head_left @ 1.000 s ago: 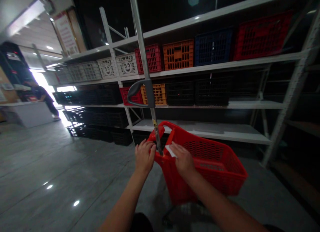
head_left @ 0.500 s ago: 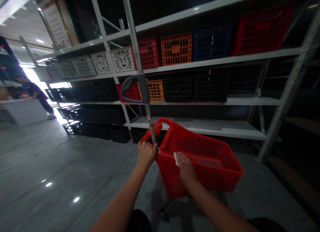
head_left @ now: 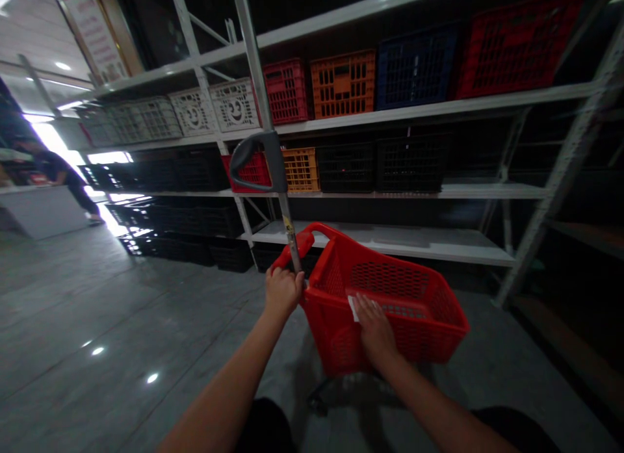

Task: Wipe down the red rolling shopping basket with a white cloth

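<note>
A red plastic shopping cart (head_left: 336, 336) stands on the floor before me, its basket pointing right. My left hand (head_left: 283, 290) is wrapped round the near end of its red handle (head_left: 298, 246), by the foot of a metal pole (head_left: 266, 108) with a grey grip (head_left: 275, 160). On the near upper rim of the basket lies my right hand (head_left: 375, 326), pressing a white cloth or tissue (head_left: 353, 308) against the plastic. Much of the white piece is hidden under the fingers. The inside of the basket shows holes in its walls and nothing lying in it.
Behind the cart runs a metal rack (head_left: 424, 121) with orange (head_left: 342, 86), blue (head_left: 416, 68), red and black crates. White crates (head_left: 235, 106) stand further left. A person (head_left: 58, 173) bends by a white counter (head_left: 43, 211) at the far left. A rack post (head_left: 550, 206) rises on the right.
My right hand has slid a little to the right along the basket's rim with the white piece. The left hand keeps its grip on the handle. The view has shifted slightly.
</note>
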The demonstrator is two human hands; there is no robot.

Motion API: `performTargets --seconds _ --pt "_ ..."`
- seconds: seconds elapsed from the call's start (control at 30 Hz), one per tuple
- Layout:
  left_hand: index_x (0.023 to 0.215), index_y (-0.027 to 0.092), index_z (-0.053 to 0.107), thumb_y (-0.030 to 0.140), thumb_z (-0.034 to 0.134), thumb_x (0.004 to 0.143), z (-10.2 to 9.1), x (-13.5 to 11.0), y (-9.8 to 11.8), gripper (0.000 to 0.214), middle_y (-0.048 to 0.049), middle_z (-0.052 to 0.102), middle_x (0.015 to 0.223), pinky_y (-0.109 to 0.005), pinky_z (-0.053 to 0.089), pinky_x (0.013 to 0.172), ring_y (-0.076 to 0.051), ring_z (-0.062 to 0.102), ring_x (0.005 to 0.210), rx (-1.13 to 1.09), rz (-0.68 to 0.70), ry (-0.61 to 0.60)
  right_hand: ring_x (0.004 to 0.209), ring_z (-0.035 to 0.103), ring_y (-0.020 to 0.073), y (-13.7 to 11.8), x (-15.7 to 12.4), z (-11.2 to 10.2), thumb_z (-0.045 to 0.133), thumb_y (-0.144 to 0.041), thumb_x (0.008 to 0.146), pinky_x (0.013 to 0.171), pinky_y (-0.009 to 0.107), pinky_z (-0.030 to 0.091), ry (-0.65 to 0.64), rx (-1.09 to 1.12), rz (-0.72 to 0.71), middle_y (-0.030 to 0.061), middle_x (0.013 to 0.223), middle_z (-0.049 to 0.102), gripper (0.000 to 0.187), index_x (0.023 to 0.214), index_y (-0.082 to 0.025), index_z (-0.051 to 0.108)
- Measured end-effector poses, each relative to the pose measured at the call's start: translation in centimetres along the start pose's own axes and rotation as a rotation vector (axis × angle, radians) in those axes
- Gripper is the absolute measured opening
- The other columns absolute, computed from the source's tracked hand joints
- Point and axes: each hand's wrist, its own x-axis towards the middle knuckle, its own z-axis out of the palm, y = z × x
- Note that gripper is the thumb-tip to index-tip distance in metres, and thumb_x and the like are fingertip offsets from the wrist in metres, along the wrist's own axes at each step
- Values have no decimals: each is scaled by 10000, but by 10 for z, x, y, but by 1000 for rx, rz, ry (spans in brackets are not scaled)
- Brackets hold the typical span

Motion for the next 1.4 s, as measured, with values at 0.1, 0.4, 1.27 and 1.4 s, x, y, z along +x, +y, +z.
performTargets --seconds 0.1,0.4,1.27,1.4 --pt "707 136 674 420 234 874 3 1 6 550 -132 660 745 -464 264 924 -254 533 846 14 -5 16 1276 342 211 -34 25 7 315 18 767 1041 417 270 7 30 60 111 1369 399 601 1342 -145 376" --pt "738 119 676 410 222 874 13 12 -2 556 -129 666 740 -437 265 918 -255 541 843 57 9 20 1293 307 205 -52 59 25 327 -12 790 1043 396 300 70 42 -191 136 1383 372 566 1351 -86 339" --pt "691 162 641 415 191 849 33 36 -29 540 -117 657 760 -423 304 885 -261 539 813 126 94 -73 1293 307 205 33 4 7 361 -29 792 1059 415 293 53 -38 -35 112 1374 393 568 1354 -109 338" --pt "758 156 625 425 170 853 42 48 -44 537 -100 641 818 -433 297 939 -254 533 890 165 106 -93 1267 355 207 113 -51 -27 327 2 776 1051 439 303 18 -151 74 120 1343 435 562 1325 -97 388"
